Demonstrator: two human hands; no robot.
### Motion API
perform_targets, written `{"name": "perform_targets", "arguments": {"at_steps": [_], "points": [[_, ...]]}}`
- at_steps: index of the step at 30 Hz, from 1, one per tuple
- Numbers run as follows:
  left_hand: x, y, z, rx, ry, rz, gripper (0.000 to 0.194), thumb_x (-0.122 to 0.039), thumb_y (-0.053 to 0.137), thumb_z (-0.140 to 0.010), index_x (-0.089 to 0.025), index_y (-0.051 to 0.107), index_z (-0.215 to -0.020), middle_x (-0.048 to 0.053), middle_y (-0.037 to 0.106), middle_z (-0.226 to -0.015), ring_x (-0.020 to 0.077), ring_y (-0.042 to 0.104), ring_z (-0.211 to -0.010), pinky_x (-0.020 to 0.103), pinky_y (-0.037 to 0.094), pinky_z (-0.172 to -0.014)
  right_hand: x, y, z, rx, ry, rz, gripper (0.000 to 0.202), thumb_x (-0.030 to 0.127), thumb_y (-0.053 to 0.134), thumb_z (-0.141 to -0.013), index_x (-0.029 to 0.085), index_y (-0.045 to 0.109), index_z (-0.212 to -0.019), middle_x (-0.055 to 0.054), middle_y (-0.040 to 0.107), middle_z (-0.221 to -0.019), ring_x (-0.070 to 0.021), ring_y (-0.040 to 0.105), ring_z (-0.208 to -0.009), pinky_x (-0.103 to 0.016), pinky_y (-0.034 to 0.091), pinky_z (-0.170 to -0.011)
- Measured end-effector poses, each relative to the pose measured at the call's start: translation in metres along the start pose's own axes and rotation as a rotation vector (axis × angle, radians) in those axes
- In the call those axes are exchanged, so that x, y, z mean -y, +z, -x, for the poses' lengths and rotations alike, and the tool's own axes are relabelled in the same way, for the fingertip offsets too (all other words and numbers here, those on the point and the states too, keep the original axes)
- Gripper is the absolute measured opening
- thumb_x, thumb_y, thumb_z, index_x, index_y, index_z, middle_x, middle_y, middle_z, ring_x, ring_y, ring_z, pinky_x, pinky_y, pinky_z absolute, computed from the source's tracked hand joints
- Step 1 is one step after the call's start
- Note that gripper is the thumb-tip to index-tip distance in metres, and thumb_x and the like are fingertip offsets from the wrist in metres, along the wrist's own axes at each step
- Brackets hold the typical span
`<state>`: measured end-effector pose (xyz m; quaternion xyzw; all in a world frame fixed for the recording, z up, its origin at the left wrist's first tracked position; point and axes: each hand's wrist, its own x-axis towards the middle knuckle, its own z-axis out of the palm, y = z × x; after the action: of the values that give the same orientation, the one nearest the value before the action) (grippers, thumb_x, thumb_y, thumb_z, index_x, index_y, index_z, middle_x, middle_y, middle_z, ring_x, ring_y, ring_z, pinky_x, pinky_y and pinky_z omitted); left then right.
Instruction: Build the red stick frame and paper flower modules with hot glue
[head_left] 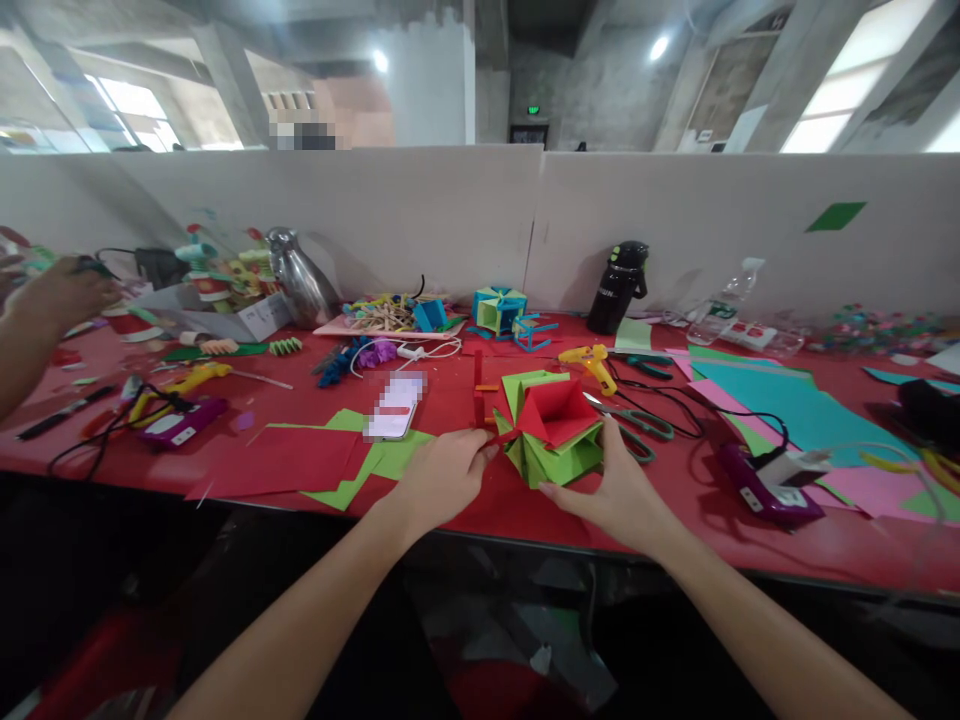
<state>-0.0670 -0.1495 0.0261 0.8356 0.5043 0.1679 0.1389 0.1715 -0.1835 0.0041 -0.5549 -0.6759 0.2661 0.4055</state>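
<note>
A folded red and green paper shape [551, 440] stands on the red table in front of me. My right hand [611, 490] grips its right side, thumb low at the front and fingers up along the edge. At its left side, my left hand [450, 470] pinches a thin red paper strip [507, 437] that touches the shape. Just behind that hand is a small frame of red strips [480, 390]. Scissors [637, 425] lie right of the shape, partly behind my right hand. Red paper sheets [292, 460] and green ones lie to the left.
A phone [396, 405] lies left of the shape. Behind are a yellow glue gun [589, 362], a blue-green paper lantern [499, 312] and a black bottle [619, 287]. Purple power strips [769, 485] with cables flank the work area. Another person's hand [64, 295] is at far left.
</note>
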Motion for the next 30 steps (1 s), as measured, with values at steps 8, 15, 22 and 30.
{"name": "perform_targets", "arguments": {"at_steps": [8, 15, 22, 30], "points": [[0.000, 0.000, 0.001, -0.037, -0.036, -0.144, 0.027, -0.024, 0.041, -0.095, -0.023, 0.065, -0.108, 0.008, 0.073, -0.103, 0.0266, 0.069, -0.093, 0.035, 0.049, -0.077, -0.001, -0.011, -0.002, 0.076, 0.020, -0.013, 0.076, 0.049, 0.082, -0.065, 0.024, 0.044, -0.126, -0.011, 0.065, -0.118, -0.0317, 0.064, -0.106, -0.045, 0.053, -0.089], [-0.003, 0.002, 0.001, -0.014, 0.000, -0.151, 0.030, -0.025, 0.042, -0.095, -0.025, 0.065, -0.115, 0.007, 0.071, -0.107, 0.0269, 0.068, -0.096, 0.036, 0.051, -0.077, 0.001, -0.011, -0.004, 0.124, 0.028, -0.011, 0.084, 0.049, 0.085, -0.061, 0.025, 0.044, -0.130, -0.011, 0.065, -0.120, -0.0327, 0.063, -0.108, -0.047, 0.052, -0.091], [-0.008, 0.004, -0.001, -0.047, 0.056, -0.060, 0.027, -0.021, 0.044, -0.093, -0.019, 0.061, -0.113, 0.010, 0.067, -0.110, 0.0262, 0.065, -0.101, 0.037, 0.050, -0.089, 0.001, -0.003, -0.002, 0.153, -0.024, -0.154, 0.079, 0.047, 0.085, -0.064, 0.024, 0.046, -0.129, -0.013, 0.059, -0.130, -0.0315, 0.057, -0.121, -0.049, 0.047, -0.102], [0.003, 0.002, -0.003, 0.014, 0.081, 0.021, 0.019, -0.019, 0.046, -0.094, -0.020, 0.056, -0.110, 0.010, 0.068, -0.109, 0.0249, 0.065, -0.101, 0.035, 0.050, -0.085, -0.029, 0.003, -0.018, 0.030, 0.186, -0.626, 0.040, 0.060, 0.057, -0.087, 0.026, 0.065, -0.106, -0.007, 0.071, -0.112, -0.0256, 0.067, -0.106, -0.041, 0.054, -0.093]]}}
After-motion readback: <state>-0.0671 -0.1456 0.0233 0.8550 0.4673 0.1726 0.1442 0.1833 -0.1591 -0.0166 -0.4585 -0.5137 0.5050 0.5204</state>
